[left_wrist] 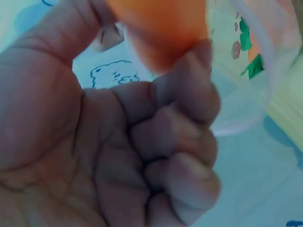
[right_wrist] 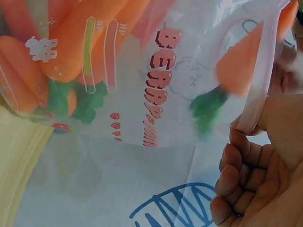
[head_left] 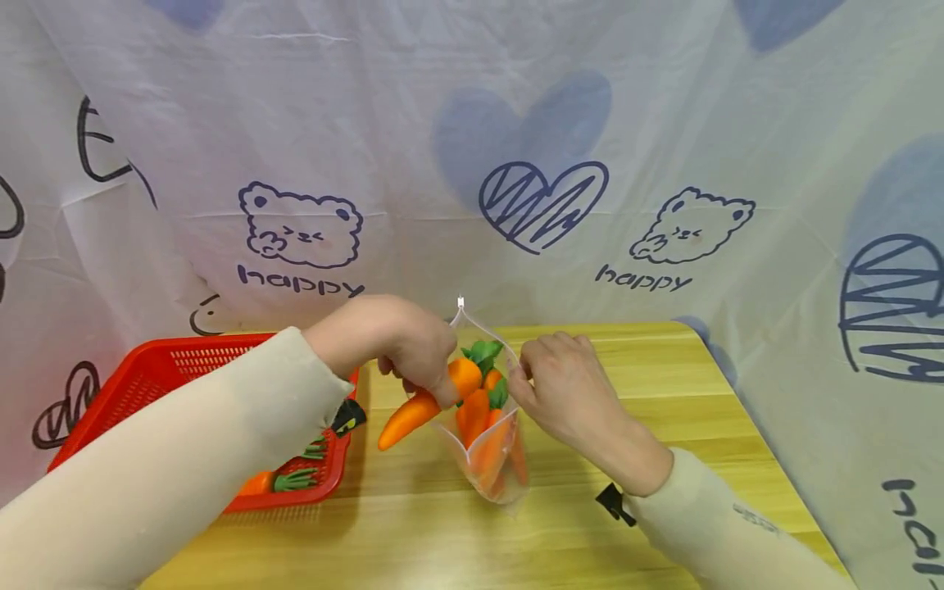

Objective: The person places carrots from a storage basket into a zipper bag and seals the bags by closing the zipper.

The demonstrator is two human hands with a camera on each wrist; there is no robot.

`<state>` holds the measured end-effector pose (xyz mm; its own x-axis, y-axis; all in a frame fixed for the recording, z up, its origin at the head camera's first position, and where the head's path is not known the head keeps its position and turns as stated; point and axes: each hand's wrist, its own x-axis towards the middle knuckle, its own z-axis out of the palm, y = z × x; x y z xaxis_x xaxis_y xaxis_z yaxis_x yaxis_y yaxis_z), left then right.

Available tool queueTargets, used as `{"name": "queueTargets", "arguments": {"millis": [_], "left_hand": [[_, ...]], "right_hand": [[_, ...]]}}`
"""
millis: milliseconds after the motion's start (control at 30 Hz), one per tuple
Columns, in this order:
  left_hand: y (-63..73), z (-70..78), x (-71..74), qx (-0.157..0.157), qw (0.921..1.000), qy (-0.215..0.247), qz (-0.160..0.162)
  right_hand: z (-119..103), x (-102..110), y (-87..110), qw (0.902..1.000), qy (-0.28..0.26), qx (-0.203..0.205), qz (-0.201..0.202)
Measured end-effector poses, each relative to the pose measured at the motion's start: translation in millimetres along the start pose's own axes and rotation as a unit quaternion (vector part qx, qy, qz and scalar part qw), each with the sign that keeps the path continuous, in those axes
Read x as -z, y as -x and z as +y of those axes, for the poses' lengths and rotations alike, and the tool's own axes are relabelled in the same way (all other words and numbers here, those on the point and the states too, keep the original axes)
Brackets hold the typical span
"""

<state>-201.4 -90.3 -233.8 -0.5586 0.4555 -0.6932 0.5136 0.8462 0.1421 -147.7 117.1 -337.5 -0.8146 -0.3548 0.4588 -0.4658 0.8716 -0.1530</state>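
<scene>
My left hand (head_left: 422, 348) pinches an orange carrot (head_left: 416, 419) between thumb and fingers at the mouth of a clear zip bag (head_left: 492, 483). The carrot's tip points down and left, outside the bag. Through the printed plastic in the right wrist view, its green leafy top (right_wrist: 208, 111) shows inside the bag's mouth. Several other carrots (right_wrist: 71, 42) with green tops lie in the bag. My right hand (head_left: 564, 381) pinches the bag's rim at its right side. In the left wrist view the held carrot (left_wrist: 165, 28) is blurred and partly cut off.
A red plastic basket (head_left: 335, 467) stands on the left of the wooden table (head_left: 627, 360), partly behind my left sleeve. Inside it lie carrots (head_left: 258, 483) with green stems. A white printed cloth (head_left: 413, 164) hangs behind the table and at its sides.
</scene>
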Motion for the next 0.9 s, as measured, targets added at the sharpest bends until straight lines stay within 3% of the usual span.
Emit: {"name": "queueTargets", "arguments": {"millis": [167, 333, 433, 533, 733, 900], "left_hand": [[-24.4, 13.9, 0.7, 0.016, 0.9991, 0.039, 0.010], [-47.7, 23.4, -12.0, 0.021, 0.9976, 0.060, 0.026], [-59.3, 26.9, -21.8, 0.020, 0.9986, 0.027, 0.042], [-68.7, 29.3, -30.4, 0.008, 0.9970, -0.011, 0.077], [-80.6, 34.5, -45.5, 0.007, 0.9865, -0.032, 0.160], [-80.0, 34.7, -50.6, 0.007, 0.9861, -0.010, 0.166]], "right_hand": [[-3.8, -1.3, -0.9, 1.0000, 0.002, 0.005, -0.001], [-5.9, -2.9, -1.8, 0.9999, -0.003, 0.010, 0.003], [-5.3, -3.3, -2.1, 0.9998, -0.012, 0.009, 0.010], [-4.3, -3.1, -2.1, 0.9997, -0.020, 0.007, 0.015], [-1.7, -3.4, -2.4, 0.9992, -0.025, 0.013, 0.028], [1.7, -2.6, -2.6, 0.9991, -0.028, 0.009, 0.031]]}}
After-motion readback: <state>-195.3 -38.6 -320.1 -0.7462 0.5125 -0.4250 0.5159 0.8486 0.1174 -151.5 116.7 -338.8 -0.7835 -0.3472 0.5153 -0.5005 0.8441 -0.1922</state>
